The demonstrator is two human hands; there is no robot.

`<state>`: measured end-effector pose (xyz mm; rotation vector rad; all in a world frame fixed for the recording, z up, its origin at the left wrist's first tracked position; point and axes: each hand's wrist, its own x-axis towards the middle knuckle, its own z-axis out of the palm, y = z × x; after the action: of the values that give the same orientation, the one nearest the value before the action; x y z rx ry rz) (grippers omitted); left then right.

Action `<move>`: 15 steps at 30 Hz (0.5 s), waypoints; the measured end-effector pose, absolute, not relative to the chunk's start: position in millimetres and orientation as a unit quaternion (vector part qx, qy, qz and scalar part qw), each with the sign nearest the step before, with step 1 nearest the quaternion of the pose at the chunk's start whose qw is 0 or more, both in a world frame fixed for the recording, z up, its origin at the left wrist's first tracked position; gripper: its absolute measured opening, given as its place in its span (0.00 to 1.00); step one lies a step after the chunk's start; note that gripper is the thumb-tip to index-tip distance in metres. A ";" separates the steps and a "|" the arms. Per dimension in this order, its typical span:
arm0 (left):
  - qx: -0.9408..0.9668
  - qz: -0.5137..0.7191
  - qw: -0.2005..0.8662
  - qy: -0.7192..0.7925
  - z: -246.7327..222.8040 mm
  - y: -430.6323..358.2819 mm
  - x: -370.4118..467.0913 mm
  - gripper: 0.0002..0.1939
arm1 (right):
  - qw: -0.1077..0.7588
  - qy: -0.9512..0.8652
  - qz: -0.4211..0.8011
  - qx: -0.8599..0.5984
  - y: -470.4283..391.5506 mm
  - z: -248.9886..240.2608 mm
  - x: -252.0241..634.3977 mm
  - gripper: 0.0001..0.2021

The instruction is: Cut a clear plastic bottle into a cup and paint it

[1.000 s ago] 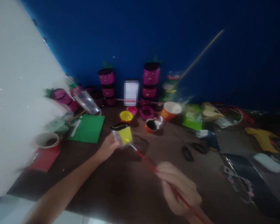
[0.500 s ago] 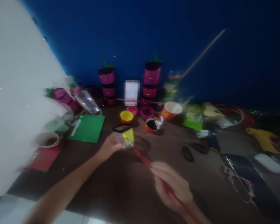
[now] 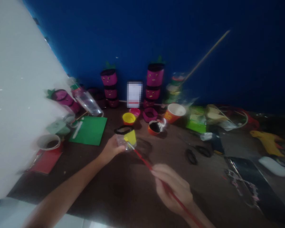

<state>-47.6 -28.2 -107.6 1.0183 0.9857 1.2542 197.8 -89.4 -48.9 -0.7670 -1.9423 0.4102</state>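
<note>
My left hand (image 3: pixel 112 147) is closed around the side of a clear plastic cup piece (image 3: pixel 121 139) with a black rim and a patch of yellow paint on its right side. Between the fingers of my right hand (image 3: pixel 172 186) is a paintbrush (image 3: pixel 142 158) with a red handle. Its bristles touch the cup at the left edge of the yellow patch. Just behind the cup stands a small pot of yellow paint (image 3: pixel 129 118), beside a pink one (image 3: pixel 135 112). An orange pot of black paint (image 3: pixel 154 127) sits to the right.
Stacked purple figures (image 3: pixel 154 76) stand along the blue wall. At left are a plastic bottle (image 3: pixel 89 103), green sheet (image 3: pixel 91 131) and paper cup (image 3: pixel 48 143). Scissors (image 3: pixel 192 156), a dark phone (image 3: pixel 254 177) and a yellow glue gun (image 3: pixel 269 142) lie at right. Another paper cup (image 3: pixel 175 112) tilts behind.
The brush tip has shifted slightly left across the cup's side, and my right hand has moved a little left with it. My left hand keeps its hold.
</note>
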 end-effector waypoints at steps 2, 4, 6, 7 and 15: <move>0.444 0.537 0.573 0.432 -108.4 -28.1 -47.9 0.23 | 0.484 -0.799 0.178 -0.309 -89.0 -47.8 197.5 0.17; 0.445 0.534 0.565 0.444 -107.4 -28.0 -47.4 0.23 | 0.485 -0.797 0.192 -0.304 -88.2 -46.1 197.0 0.17; 0.444 0.533 0.560 0.453 -105.2 -27.8 -46.8 0.24 | 0.485 -0.795 0.203 -0.303 -87.6 -44.2 196.8 0.16; 0.445 0.531 0.558 0.456 -104.2 -27.6 -46.7 0.24 | 0.485 -0.794 0.207 -0.301 -87.4 -43.4 196.9 0.16; 0.472 0.513 0.511 0.503 -102.1 -26.7 -49.6 0.21 | 0.526 -0.762 0.228 -0.300 -92.2 -42.8 201.2 0.15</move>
<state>-49.6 -26.7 -102.1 1.1360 1.2110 1.2361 201.2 -92.2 -42.8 -0.7179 -1.8229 0.5451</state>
